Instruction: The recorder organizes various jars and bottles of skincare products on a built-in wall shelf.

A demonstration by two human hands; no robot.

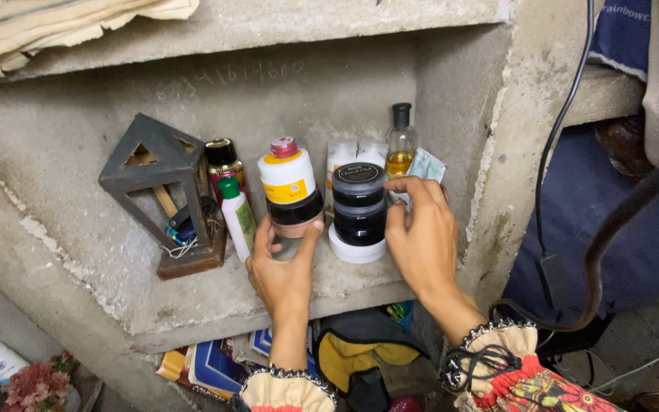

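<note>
Hands: left (282, 268) grips white bottle (290, 183), right (419, 238) pinches black jars (358, 204) near shelf edge (268, 319).

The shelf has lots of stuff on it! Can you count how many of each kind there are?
Bottles: 4 (white with red cap, white with green cap, dark spray bottle, clear bottle of yellow liquid)
Black jars, stacked: 2
White tubes behind: 2
Sachet: 1
Lantern-shaped frame: 1
Total: 10
</note>
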